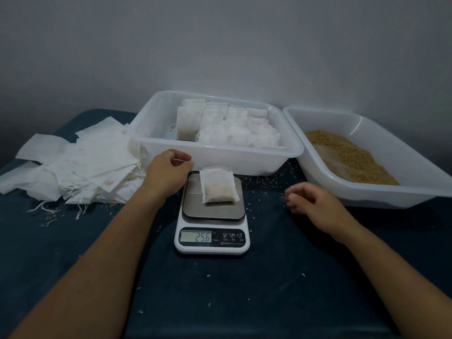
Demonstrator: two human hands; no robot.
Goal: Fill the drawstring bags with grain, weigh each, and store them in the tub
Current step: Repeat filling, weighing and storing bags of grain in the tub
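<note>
Your left hand sits just left of the scale. Its fingers are curled, and they pinch a thin white string from the bag on the scale. Your right hand floats above the table, to the right of the scale. Its fingers hang loose and hold nothing.

The filled bag stands on the metal plate of the scale. You can see grain in its lower half. The little screen on the scale shows 25.6.

Behind the scale is the white tub. Rows of filled bags stand packed inside it, mostly on its right side. One bag at the left of the rows shows brown grain at its bottom.

To the right is a second white tub, tilted a bit. It holds loose brown grain, heaped toward its right side.

To the left, on the table, lies a messy pile of empty bags. Their strings hang out at the front edge.

A dark blue cloth covers the table. Small bits of spilled grain lie on it around the scale and by the pile.
</note>
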